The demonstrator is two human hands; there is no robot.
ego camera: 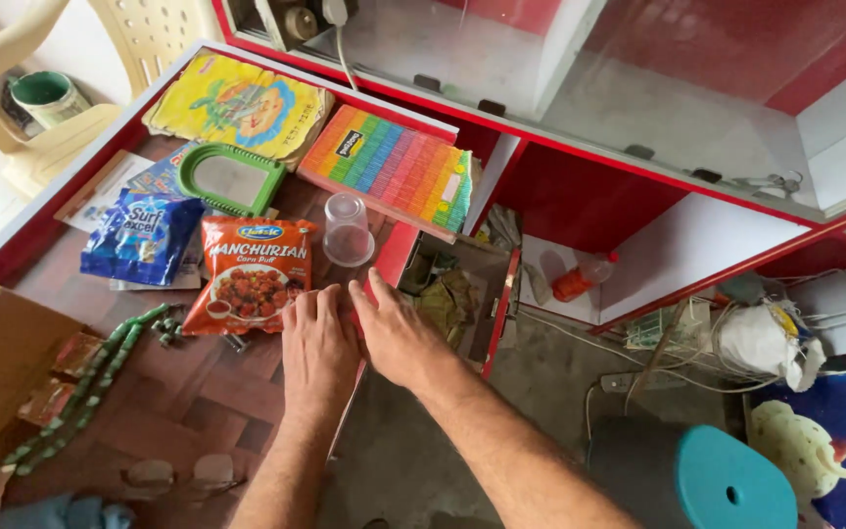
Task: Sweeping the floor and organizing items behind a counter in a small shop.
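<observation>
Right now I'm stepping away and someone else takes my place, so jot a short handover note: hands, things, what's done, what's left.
Left hand: flat, palm down on the brown counter, empty, beside the orange snack packet.
Right hand: open, empty, resting at the counter's red edge, just below the clear plastic cup, which stands upside down.
Done: nothing is picked up; the open drawer sits to the right.
Left: packet and cup are both untouched within easy reach.

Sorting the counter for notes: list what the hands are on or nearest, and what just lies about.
At the hands: left hand, right hand, counter edge, orange snack packet, clear plastic cup.

Lying about: blue sachet, green-framed mirror, rainbow-striped box, green bead string.
</observation>
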